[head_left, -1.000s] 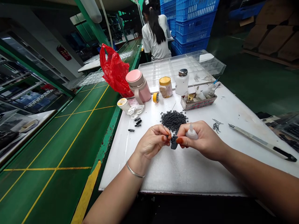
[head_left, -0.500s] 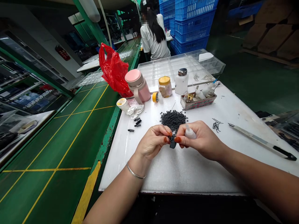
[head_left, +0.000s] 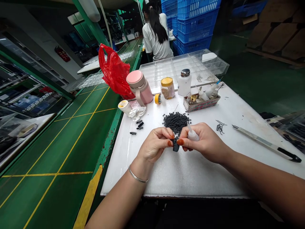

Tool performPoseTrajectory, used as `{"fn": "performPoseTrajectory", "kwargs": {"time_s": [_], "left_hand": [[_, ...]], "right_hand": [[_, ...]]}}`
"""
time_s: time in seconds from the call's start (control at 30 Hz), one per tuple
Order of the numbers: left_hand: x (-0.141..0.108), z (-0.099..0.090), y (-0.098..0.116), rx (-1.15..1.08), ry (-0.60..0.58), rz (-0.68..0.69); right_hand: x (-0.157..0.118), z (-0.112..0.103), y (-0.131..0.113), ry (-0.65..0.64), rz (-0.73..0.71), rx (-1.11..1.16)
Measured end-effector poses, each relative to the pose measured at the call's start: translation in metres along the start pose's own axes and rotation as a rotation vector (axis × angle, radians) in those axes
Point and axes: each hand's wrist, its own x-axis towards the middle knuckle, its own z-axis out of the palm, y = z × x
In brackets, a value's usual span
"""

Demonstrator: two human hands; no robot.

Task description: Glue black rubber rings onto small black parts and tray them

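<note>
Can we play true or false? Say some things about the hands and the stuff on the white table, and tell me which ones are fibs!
1. The left hand and right hand both touch a small black part. True.
2. The right hand also holds a pink mug. False: it holds a little nozzle bottle.
3. A yellow tape roll is beside a yellow-lidded jar. True.
4. The plastic bag is blue. False: it's a red bag.
5. Tiny black rings lie in a heap. True.

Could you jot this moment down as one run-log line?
left hand: fingertips on small black part | right hand: fingertips on same part, also holding white bottle | nearby: pile of small black pieces, pen-like tool
</note>
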Motion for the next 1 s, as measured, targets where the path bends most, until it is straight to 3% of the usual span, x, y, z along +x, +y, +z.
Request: {"fn": "performPoseTrajectory", "kwargs": {"time_s": [0.53, 1.0], "left_hand": [[0.0024, 0.0012, -0.002, 0.032, 0.002, 0.081], [0.0016, -0.0002, 0.0035, 0.052, 0.019, 0.008]], "right_hand": [[-0.0013, 0.005, -0.0013, 0.062, -0.056, -0.107], [0.0004, 0.0018, 0.0029, 0.054, -0.09, -0.136]]}}
